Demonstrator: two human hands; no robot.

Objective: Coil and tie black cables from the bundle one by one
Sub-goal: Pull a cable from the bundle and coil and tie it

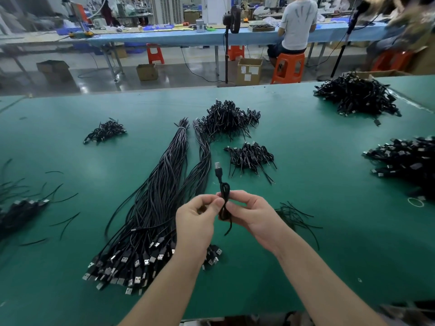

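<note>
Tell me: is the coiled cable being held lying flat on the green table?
No, both hands pinch the coiled cable above the table.

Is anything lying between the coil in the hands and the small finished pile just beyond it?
Nothing visible. The coil, pinched by left hand and right hand, has only bare mat before the pile.

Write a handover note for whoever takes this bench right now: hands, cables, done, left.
Left hand and right hand both pinch one coiled cable above the green table, its USB plug pointing up.
The long bundle lies left of the hands, plugs toward you.
Done: tied coils sit in a pile just beyond.
Left: finish this tie, set it down, then work through the bundle.
</note>
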